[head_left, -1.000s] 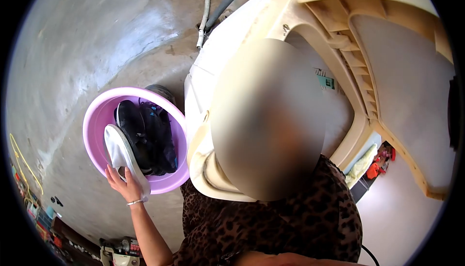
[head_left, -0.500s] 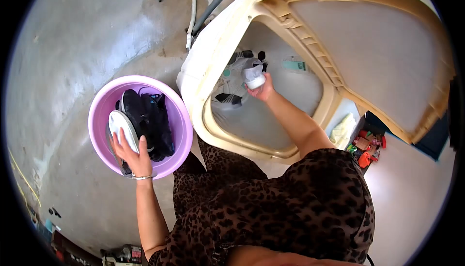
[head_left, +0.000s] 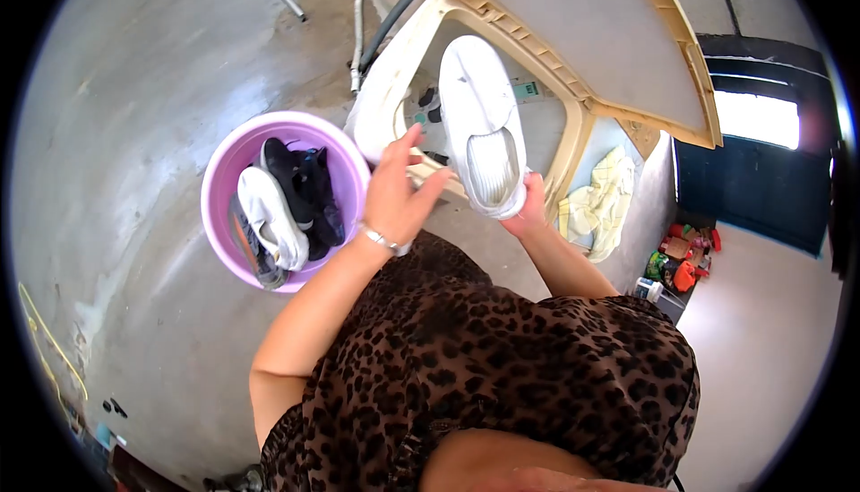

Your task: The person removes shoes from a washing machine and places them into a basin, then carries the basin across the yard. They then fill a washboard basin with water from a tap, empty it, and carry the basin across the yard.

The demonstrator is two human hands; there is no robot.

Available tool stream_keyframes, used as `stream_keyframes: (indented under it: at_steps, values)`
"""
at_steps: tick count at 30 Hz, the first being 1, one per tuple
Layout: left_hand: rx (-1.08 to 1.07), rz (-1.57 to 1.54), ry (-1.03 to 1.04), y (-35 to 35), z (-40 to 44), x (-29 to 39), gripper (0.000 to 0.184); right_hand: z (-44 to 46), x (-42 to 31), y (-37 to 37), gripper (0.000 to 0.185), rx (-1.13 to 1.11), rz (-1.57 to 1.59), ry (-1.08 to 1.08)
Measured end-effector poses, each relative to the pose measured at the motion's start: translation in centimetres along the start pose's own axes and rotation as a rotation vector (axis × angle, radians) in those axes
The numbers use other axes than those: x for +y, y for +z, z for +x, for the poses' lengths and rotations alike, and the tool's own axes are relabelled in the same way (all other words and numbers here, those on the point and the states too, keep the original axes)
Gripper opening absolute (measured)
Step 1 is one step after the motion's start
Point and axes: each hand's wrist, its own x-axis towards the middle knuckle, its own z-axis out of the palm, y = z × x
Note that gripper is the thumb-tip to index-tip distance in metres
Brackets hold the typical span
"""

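A white slip-on shoe (head_left: 484,125) is held up in front of the washing machine (head_left: 578,125), its opening facing me. My right hand (head_left: 528,205) grips it by the heel end. Just left of the shoe is my left hand (head_left: 401,192), fingers spread and holding nothing, with a bracelet on the wrist. The purple basin (head_left: 219,201) on the floor holds another white shoe (head_left: 269,216) and black shoes (head_left: 291,174). Inside the machine's opening some dark items show, partly hidden by the held shoe.
The machine's lid (head_left: 609,26) stands raised. A grey hose (head_left: 408,8) and a white pipe (head_left: 358,39) lie behind it. At the right are a pale yellow cloth (head_left: 598,201), a pile of red and orange items (head_left: 685,263) and a dark door (head_left: 752,183).
My right hand has come up out of the machine with the white shoe. My left hand has left the shoe in the basin and moved right, near the held shoe.
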Motion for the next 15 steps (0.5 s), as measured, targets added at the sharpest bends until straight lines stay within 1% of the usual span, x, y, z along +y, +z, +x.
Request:
stream_keyframes:
  at_steps: [2,3,5,6,7,8,9,12,13,15]
  values:
    - [-0.018,-0.045,-0.148,0.7,-0.7,0.1,0.071,-1.5,1.4,1.2,0.06,-0.136,-0.093,-0.022]
    - [0.034,-0.091,-0.074,1.2,-0.9,-0.7,0.072,-2.0,2.2,2.4,0.061,-0.193,-0.092,0.002]
    - [0.147,-0.175,0.076,1.6,-1.3,-3.2,0.072,-2.6,5.0,4.3,0.059,-0.171,-0.155,0.043]
    - [0.165,-0.281,0.01,1.1,-1.7,-4.0,0.071,-2.6,6.5,4.9,0.058,-0.163,-0.189,0.069]
    - [0.191,-0.385,-0.054,0.3,-2.3,-5.0,0.069,-1.8,8.2,4.0,0.056,-0.136,-0.129,0.153]
    - [0.217,-0.488,-0.115,-0.6,-3.1,-6.0,0.068,-1.1,9.1,3.9,0.054,-0.282,-0.101,0.218]
    - [0.295,-0.521,-0.114,-1.3,-3.9,-7.0,0.055,-0.7,10.0,4.3,0.055,-0.319,-0.201,0.248]
    - [0.336,-0.573,-0.412,-3.7,-6.3,-10.5,0.048,-0.1,12.5,6.0,0.057,-0.376,-0.531,0.306]
    - [0.431,-0.552,-0.423,-4.1,-7.1,-11.6,0.038,0.2,13.4,6.2,0.056,-0.422,-0.581,0.263]
    - [0.498,-0.453,-0.434,-6.1,-8.8,-14.3,0.044,-0.3,13.4,6.5,0.057,-0.489,-0.727,0.232]
